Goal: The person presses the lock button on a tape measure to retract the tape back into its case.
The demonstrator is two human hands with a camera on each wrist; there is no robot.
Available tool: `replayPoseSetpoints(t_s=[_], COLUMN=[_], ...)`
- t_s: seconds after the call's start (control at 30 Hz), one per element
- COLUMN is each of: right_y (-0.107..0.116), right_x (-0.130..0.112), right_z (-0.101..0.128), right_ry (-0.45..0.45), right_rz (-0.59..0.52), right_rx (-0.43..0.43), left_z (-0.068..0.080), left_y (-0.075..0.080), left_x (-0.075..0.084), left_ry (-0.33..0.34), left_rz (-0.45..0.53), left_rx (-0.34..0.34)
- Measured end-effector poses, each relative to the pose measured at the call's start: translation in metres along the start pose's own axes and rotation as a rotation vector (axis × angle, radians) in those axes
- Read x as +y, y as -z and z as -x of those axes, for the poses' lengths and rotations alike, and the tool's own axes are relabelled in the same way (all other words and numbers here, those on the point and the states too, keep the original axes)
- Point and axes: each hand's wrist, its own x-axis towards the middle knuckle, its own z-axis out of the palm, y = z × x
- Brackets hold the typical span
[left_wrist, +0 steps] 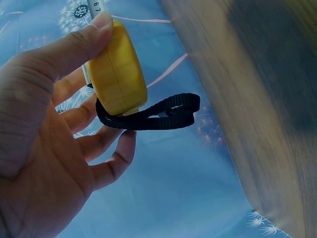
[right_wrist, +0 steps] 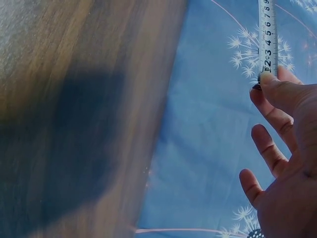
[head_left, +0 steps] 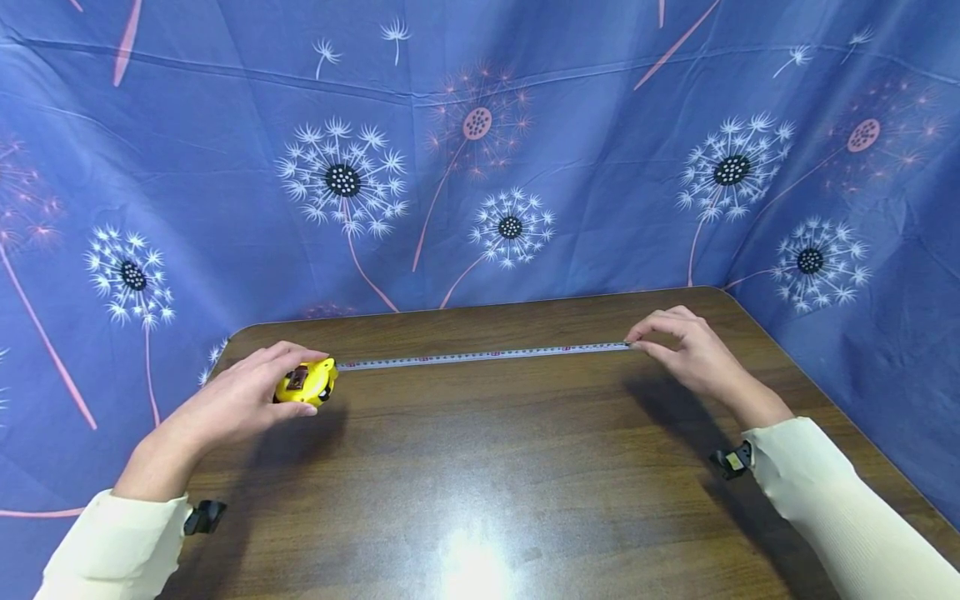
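Observation:
My left hand (head_left: 243,392) grips a yellow tape measure (head_left: 309,382) over the left part of the table, thumb on one side and fingers on the other. A black wrist strap (left_wrist: 168,111) hangs in a loop from its case in the left wrist view. Out of the case runs the metal blade (head_left: 457,357), drawn straight across to the right, numbers printed along it. At its far end, my right hand (head_left: 693,354) pinches the tip between thumb and forefinger. The right wrist view shows the blade's low numbers (right_wrist: 268,44) beside the thumb, the other fingers spread loosely.
Beneath both hands lies a brown wood-grain table (head_left: 480,450) with rounded back corners. A blue cloth (head_left: 600,225) printed with dandelions hangs behind it and along the sides. Dark shadows of the hands fall on the tabletop, and a bright glare shows near its front.

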Motion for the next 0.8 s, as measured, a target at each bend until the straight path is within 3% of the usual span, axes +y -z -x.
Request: replayPoseSetpoints(t_s=[0.27, 0.53, 0.8], right_y=[-0.0033, -0.0074, -0.0098], right_x=[-0.0013, -0.0008, -0.0056], right_z=[-0.002, -0.0045, -0.007], right_ry=[-0.051, 0.008, -0.044], right_rz=[-0.005, -0.013, -0.025], right_rx=[-0.007, -0.003, -0.014], left_z=[-0.0011, -0.0021, -0.0027], left_y=[0.0013, 0.0001, -0.001], left_x=[0.0046, 0.0059, 0.0053], left_ry=[0.014, 0.044, 0.043], left_rz=[-0.004, -0.016, -0.016], left_rx=[-0.013, -0.031, -0.035])
